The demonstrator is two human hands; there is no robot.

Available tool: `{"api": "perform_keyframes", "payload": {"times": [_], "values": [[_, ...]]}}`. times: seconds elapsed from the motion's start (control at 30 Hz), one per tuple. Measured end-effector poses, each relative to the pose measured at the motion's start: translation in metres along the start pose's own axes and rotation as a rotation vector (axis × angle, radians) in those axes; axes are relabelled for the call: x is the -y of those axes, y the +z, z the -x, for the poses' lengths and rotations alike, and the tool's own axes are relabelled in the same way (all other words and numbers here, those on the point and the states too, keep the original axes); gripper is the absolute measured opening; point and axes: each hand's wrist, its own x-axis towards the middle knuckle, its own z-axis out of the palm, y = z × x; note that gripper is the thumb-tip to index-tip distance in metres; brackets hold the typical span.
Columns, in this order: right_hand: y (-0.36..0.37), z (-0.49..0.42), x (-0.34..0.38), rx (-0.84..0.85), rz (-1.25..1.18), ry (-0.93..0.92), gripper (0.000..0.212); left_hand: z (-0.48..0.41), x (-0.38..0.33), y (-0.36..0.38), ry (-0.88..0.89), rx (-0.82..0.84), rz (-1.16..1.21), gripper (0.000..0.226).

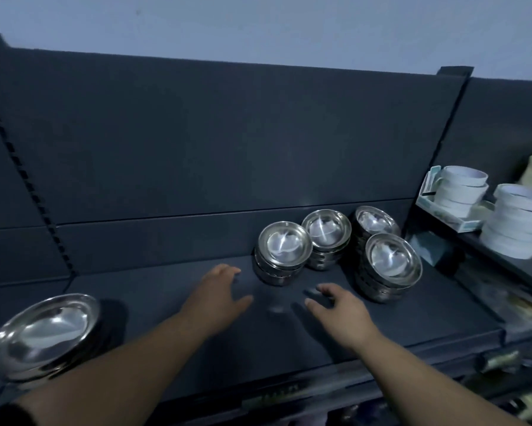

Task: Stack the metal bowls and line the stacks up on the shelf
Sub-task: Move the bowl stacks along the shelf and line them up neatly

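Note:
Several stacks of small metal bowls stand on the dark shelf [166,302] at the right: one stack at the front left [281,252], one behind it [326,236], one at the back right [376,221] and a taller one at the front right [392,265]. A larger stack of metal bowls [48,332] sits at the shelf's left front. My left hand [218,287] reaches over the shelf with fingers spread, just left of the front-left stack and holding nothing. My right hand [338,309] hovers with relaxed fingers, empty, left of the tall front-right stack.
The shelf's dark back panel [227,149] rises behind the bowls, with a slotted upright [28,179] at the left. On the neighbouring shelf to the right stand stacks of white round containers [516,222] and a boxed set [455,192]. Blurred goods lie below at the right.

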Motion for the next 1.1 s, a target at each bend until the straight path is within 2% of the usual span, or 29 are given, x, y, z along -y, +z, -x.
{"api": "perform_keyframes", "payload": {"times": [0.23, 0.37, 0.67, 0.73, 0.77, 0.83, 0.87, 0.9, 1.0, 1.1], "values": [[-0.024, -0.061, -0.036, 0.103, 0.042, -0.054, 0.057, -0.038, -0.031, 0.039, -0.188, 0.025, -0.036, 0.076], [-0.020, -0.085, -0.037, 0.187, -0.063, -0.054, 0.065, -0.049, -0.034, 0.044, -0.267, 0.021, 0.038, 0.085], [0.004, -0.109, -0.019, 0.241, -0.263, 0.006, 0.075, -0.078, -0.033, 0.046, -0.262, 0.063, 0.351, 0.091], [0.008, -0.113, -0.014, 0.240, -0.307, 0.049, 0.084, -0.086, -0.031, 0.047, -0.264, 0.066, 0.460, 0.094], [0.010, -0.114, -0.011, 0.237, -0.341, 0.077, 0.095, -0.090, -0.030, 0.048, -0.266, 0.068, 0.497, 0.093], [0.013, -0.115, -0.007, 0.224, -0.427, 0.131, 0.116, -0.095, -0.030, 0.048, -0.253, 0.082, 0.544, 0.078], [0.016, -0.117, -0.008, 0.216, -0.469, 0.147, 0.115, -0.097, -0.029, 0.048, -0.257, 0.093, 0.570, 0.070], [0.019, -0.118, -0.008, 0.212, -0.503, 0.157, 0.106, -0.099, -0.028, 0.049, -0.256, 0.097, 0.609, 0.067], [0.023, -0.117, -0.004, 0.211, -0.579, 0.174, 0.058, -0.102, -0.025, 0.052, -0.276, 0.093, 0.720, 0.084], [0.026, -0.115, -0.005, 0.212, -0.611, 0.174, 0.043, -0.100, -0.024, 0.056, -0.309, 0.073, 0.814, 0.084]]}}
